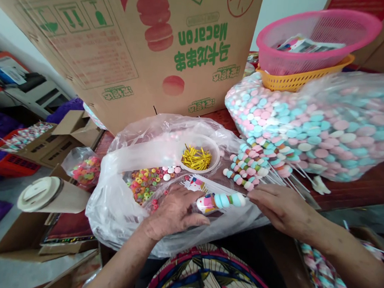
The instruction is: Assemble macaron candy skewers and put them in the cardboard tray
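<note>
- Head view, landmark: one clear plastic tub [216, 152] of gold twist ties [196, 158]. I judge it set centrally so both hands can reach in.
- One marshmallow skewer [230, 200] in a printed clear wrapper [206, 203]: on the near side of the tub, a little to its right, lying between the hands.
- Left hand [178, 209]: on the near side of the tub, against the wrapper's printed end, probably to steady it. Thumb spread from the fingers; whether they pinch the wrapper I cannot tell.
- Right hand [278, 206]: on the near side of the tub and well to its right. Fingers pressed together, tips beside the skewer's white end; thumb hidden from me, so I cannot tell of a pinch.
- Ring candies [142, 182]: left of the tub, on crumpled plastic sheeting [115, 226]; its raised folds seem to keep them from rolling off.
- Pile of marshmallow sticks [248, 164]: right of the tub, their bare ends toward the right hand, likely for easy picking.
- Large bag of loose marshmallows [326, 128]: farther right of the tub.
- Macaron carton [143, 82]: behind the tub.
</note>
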{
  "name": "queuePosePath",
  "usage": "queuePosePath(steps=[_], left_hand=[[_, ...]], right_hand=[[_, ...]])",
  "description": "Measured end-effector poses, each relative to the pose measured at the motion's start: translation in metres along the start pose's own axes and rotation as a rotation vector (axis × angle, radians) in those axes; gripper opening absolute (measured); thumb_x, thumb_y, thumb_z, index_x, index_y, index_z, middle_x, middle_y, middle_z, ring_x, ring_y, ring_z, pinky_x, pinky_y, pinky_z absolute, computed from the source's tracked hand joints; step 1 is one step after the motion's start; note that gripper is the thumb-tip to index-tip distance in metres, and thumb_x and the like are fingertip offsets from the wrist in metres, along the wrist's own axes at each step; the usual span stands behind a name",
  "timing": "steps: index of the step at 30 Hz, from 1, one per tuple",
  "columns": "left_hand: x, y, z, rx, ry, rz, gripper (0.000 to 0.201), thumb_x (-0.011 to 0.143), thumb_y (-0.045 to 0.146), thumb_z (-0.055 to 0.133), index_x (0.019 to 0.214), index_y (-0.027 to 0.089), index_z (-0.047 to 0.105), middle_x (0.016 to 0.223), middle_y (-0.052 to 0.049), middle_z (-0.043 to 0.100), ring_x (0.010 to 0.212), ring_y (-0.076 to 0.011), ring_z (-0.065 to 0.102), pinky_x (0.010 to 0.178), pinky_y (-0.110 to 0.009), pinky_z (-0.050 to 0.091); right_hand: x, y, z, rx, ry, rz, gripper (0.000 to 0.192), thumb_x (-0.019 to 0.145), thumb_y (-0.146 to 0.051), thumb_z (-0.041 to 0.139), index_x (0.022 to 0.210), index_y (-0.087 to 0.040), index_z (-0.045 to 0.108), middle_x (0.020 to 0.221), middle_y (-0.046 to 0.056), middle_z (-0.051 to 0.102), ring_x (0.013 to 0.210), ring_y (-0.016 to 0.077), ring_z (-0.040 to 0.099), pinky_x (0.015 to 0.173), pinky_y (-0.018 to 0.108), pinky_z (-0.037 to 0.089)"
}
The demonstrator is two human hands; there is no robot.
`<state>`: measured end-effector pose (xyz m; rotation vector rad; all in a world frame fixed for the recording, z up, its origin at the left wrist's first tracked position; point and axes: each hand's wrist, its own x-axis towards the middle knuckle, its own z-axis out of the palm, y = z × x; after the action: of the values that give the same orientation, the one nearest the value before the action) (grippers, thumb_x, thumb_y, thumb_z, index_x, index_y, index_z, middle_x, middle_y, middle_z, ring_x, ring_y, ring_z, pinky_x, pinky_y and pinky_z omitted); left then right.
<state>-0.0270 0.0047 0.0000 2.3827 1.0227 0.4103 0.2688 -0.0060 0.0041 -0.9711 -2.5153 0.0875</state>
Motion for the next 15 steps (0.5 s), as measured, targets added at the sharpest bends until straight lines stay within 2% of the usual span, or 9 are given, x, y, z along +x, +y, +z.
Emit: queuePosePath(steps=[3,6,10,13,15], left_hand=[[0.007,0.005,0.004,-0.155,-0.164,-0.116,0.038,0.082,0.053,0.063,0.095,0.018,0.066,0.08,-0.001,0.066,0.075,-0.0175,0.058,0.071,-0.028,0.043],[0.018,0.009,0.007,-0.347,-0.265,-0.196,0.033,0.079,0.046,0.068,0.093,0.017,0.065,0.078,0.003,0.063,0.074,-0.0143,0.056,0.067,-0.023,0.041],[0.035,0.016,0.006,-0.303,-0.376,-0.231,0.042,0.07,0.05,0.075,0.093,0.017,0.063,0.083,0.001,0.064,0.079,-0.0177,0.056,0.068,-0.025,0.042],[0.038,0.023,0.003,-0.253,-0.389,-0.236,0.061,0.065,0.052,0.077,0.113,0.019,0.058,0.102,-0.005,0.066,0.092,-0.0242,0.06,0.077,-0.03,0.045],[0.034,0.027,0.0,-0.118,-0.314,-0.319,0.086,0.059,0.052,0.081,0.131,0.02,0.046,0.115,-0.01,0.064,0.105,-0.0314,0.057,0.086,-0.037,0.045]], right_hand=[[0.008,-0.003,-0.002,-0.027,-0.037,-0.052,0.021,0.086,-0.008,0.043,0.082,-0.017,0.062,0.072,0.004,0.061,0.065,0.0153,0.054,0.059,0.025,0.037],[0.018,-0.005,-0.004,-0.055,-0.116,-0.116,0.023,0.084,-0.005,0.042,0.078,-0.017,0.061,0.069,0.004,0.061,0.064,0.016,0.053,0.059,0.027,0.034],[0.028,-0.005,-0.005,-0.044,-0.254,-0.145,0.02,0.076,-0.002,0.047,0.08,-0.017,0.061,0.073,0.004,0.062,0.064,0.016,0.053,0.058,0.028,0.03],[0.03,-0.002,-0.006,-0.06,-0.303,-0.072,0.018,0.076,-0.004,0.049,0.078,-0.017,0.06,0.073,0.004,0.062,0.062,0.0158,0.053,0.056,0.027,0.027],[0.027,0.0,-0.007,-0.032,-0.321,0.01,0.016,0.081,-0.008,0.048,0.076,-0.017,0.059,0.072,0.003,0.061,0.061,0.015,0.053,0.054,0.026,0.027]])
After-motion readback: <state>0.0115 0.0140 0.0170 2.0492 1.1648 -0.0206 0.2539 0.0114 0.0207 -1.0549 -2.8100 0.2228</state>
